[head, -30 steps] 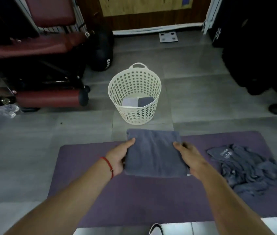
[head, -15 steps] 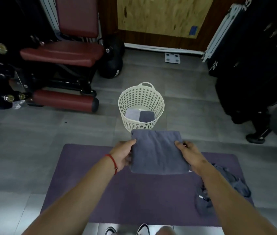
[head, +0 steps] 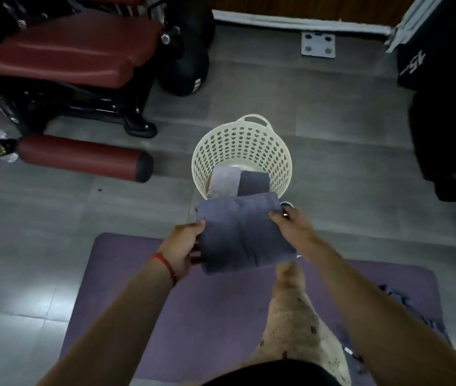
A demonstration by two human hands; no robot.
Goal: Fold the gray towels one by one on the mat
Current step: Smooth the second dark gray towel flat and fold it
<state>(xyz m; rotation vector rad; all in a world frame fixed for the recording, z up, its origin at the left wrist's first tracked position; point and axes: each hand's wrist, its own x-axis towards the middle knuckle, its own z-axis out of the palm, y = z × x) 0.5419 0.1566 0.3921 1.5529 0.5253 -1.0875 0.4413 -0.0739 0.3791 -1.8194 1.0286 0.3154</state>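
The folded gray towel [head: 242, 232] is off the purple mat [head: 126, 274], carried between both hands just short of the white perforated basket [head: 242, 151], its far edge overlapping the basket's near rim. The left hand [head: 186, 247] grips the towel's left edge, thumb on top and fingers curled beneath; the right hand [head: 291, 229] pinches the right side near the far corner. The step in hand looks like setting this towel into the basket, where two folded towels [head: 239, 182] already lie side by side. To do it well, keep the bundle level and both grips even so the layers do not slide apart, lower it squarely on top of the pair, and release only once it rests. Compared with half a second ago, the towel has risen from the mat and moved toward the basket, and its folds now bulge slightly. The unfolded gray pile [head: 405, 310] waits at the mat's right edge.
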